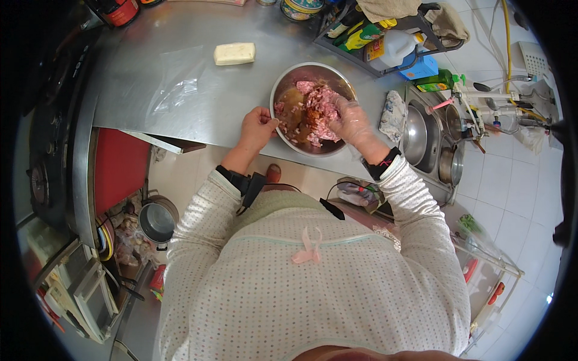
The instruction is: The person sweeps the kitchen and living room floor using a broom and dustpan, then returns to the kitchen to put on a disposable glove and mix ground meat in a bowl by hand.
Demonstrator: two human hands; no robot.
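Observation:
A round stainless steel bowl (311,152) stands near the front edge of the steel counter. It holds pink minced meat (321,108) with a reddish-brown patch on top and brown liquid pooled on the left side. My left hand (258,127) is bare and pinches the bowl's left rim between thumb and fingers. A clear plastic glove covers my right hand (353,122), whose fingers grip the meat at the bowl's right side. Those fingertips are partly hidden in the mince. A pale, wrapped rectangular block (235,53) lies on the counter behind the bowl.
Clear plastic film (174,92) lies left on the steel counter (131,85). A rack (356,56) of bottles stands behind right. A rolled patterned cloth (393,115) lies beside the sink (431,151), which holds metal pans. The black gas stove (52,117) borders the left.

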